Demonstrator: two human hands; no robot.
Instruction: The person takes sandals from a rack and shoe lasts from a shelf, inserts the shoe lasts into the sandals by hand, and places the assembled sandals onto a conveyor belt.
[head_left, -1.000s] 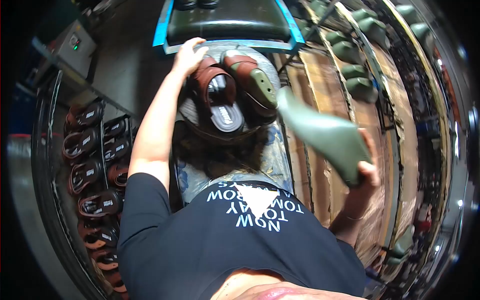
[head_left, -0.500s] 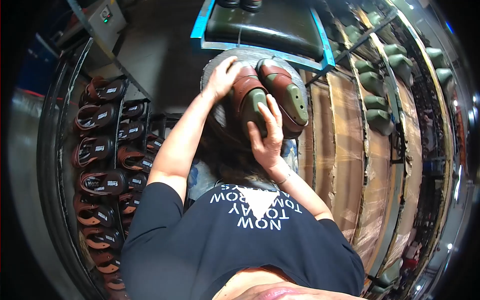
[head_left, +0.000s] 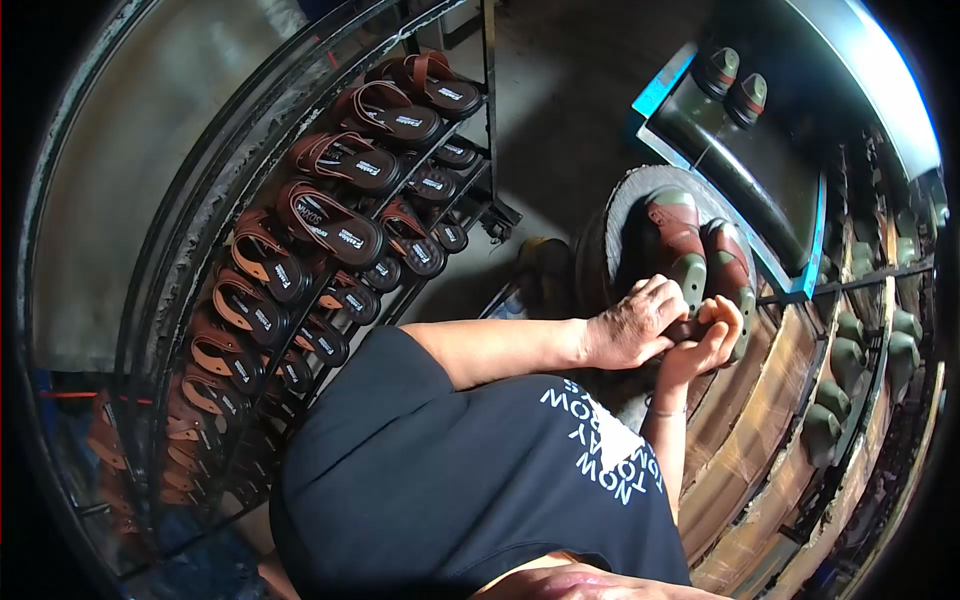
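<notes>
Two brown sandals with green shoe lasts inside lie side by side on a round grey stand point(head_left: 622, 215). At the heel end of the left sandal point(head_left: 675, 225), my left hand point(head_left: 632, 325) is closed on its strap, fingers bent. My right hand point(head_left: 708, 340) pinches the same heel strap from the other side, its fingers curled. The right sandal point(head_left: 730, 265) rests just beyond my right fingers, with holes showing in its green last. The sandals' soles are mostly hidden.
On the left a black rack point(head_left: 490, 120) holds several brown sandals point(head_left: 340, 225). A blue-edged conveyor point(head_left: 740, 160) at the upper right carries two shoes point(head_left: 748, 98). Several green lasts point(head_left: 822, 435) stand on wooden shelves point(head_left: 745, 450) at the right.
The loose green last has gone into the left sandal. Both my hands have moved to that sandal's heel. The view has turned left, showing more of the sandal rack.
</notes>
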